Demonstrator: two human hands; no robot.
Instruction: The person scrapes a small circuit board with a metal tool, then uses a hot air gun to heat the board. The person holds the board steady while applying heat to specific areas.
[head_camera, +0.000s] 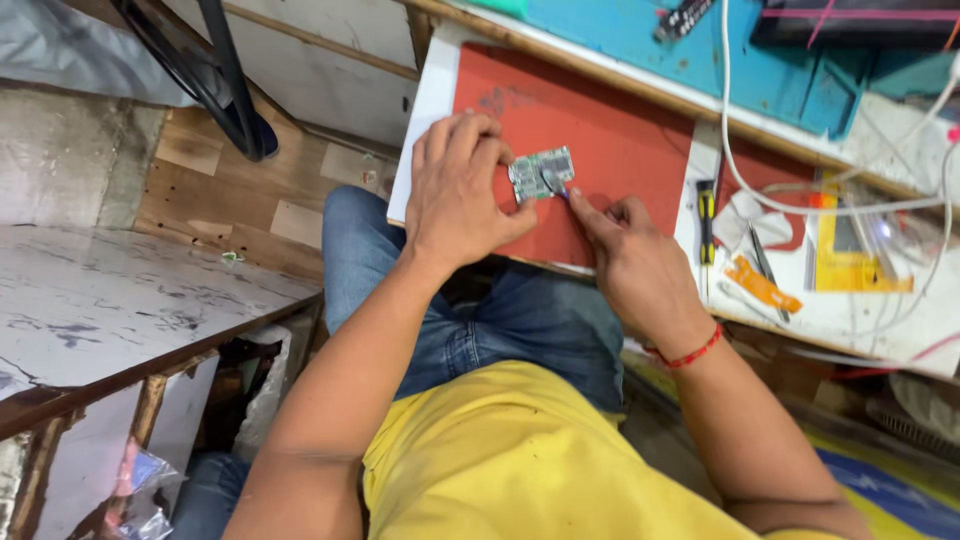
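A small green circuit board (541, 172) lies on a red mat (620, 140) on the workbench. My left hand (458, 192) rests on the mat, its fingertips pressing the board's left edge. My right hand (625, 262) pinches a thin tool whose tip touches the board's lower right side; the tool is mostly hidden by my fingers. A red thread band circles my right wrist.
To the right of the mat lie a yellow-handled screwdriver (705, 215), an orange tool (762, 284), tweezers and white cables (800, 205). A blue surface (700, 50) runs along the bench's back. A worn white table (110, 300) stands to my left over wooden flooring.
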